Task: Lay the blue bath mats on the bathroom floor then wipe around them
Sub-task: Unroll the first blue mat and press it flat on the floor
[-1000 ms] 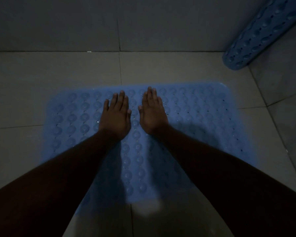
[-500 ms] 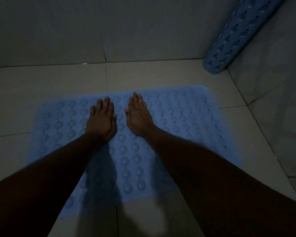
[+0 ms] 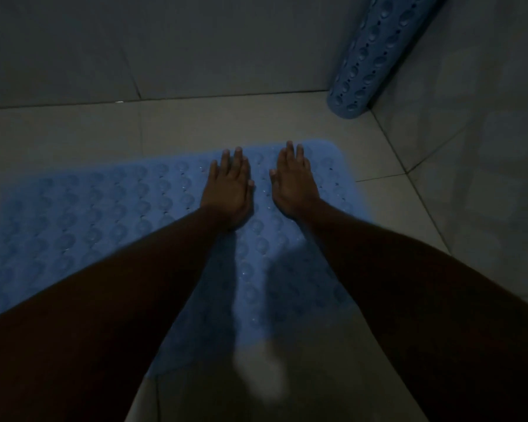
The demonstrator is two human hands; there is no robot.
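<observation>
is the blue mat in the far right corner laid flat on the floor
No, the blue studded rubber mat in the corner is rolled into a tube and leans against the wall.

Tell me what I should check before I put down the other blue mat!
1. First mat spread flat on the floor: ok.
2. Left hand and right hand flat on it, holding nothing: ok.
3. Mat stuck down firmly: cannot tell.
4. Second mat laid out: not ok; it stands rolled up in the corner.
5. Wiping cloth in sight: not ok, none in view.
6. Floor clean and dry: cannot tell, too dark.
</observation>
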